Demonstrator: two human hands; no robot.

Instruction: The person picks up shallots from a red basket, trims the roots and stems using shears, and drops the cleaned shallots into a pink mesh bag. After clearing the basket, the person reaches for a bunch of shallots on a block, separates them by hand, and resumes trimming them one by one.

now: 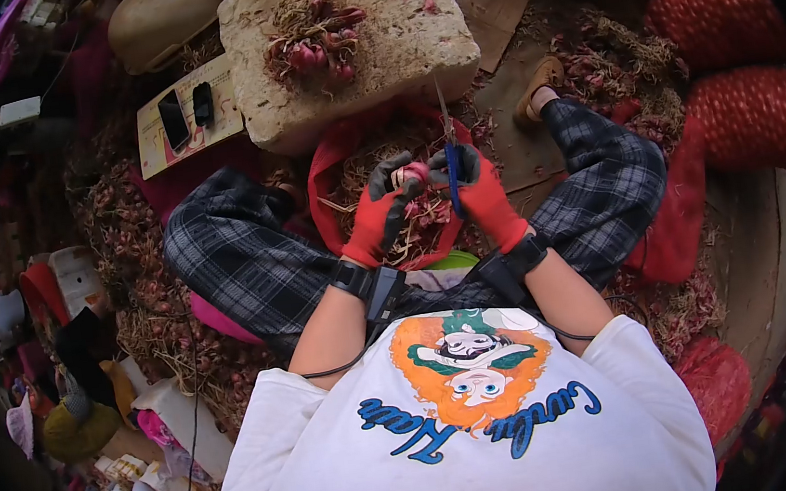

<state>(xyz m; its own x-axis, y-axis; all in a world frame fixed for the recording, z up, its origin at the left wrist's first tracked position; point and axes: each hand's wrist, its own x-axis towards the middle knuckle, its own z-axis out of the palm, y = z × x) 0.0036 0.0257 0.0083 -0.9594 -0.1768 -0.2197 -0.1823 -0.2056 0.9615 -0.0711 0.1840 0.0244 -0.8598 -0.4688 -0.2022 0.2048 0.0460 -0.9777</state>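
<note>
My left hand [379,210], in a red glove with dark grey fingers, is closed around a pink-red shallot [417,171]. Close beside it, my right hand [487,198] in a matching glove grips blue-handled scissors [453,178], seen nearly edge-on, their metal blades pointing away from me. Below both hands, a red mesh bag [319,191] lies opened out between my legs, with shallots and dry stalks inside. Just beyond the bag, a bundle of shallots [308,56] with dried tops rests on a pale, rough block [377,102].
A phone [173,120] and a small black device [202,103] lie on a board [152,147] left of the block. Loose shallots [138,265] cover the floor at left. Full red mesh sacks [725,14] are stacked at right. A cable [195,365] runs along the left.
</note>
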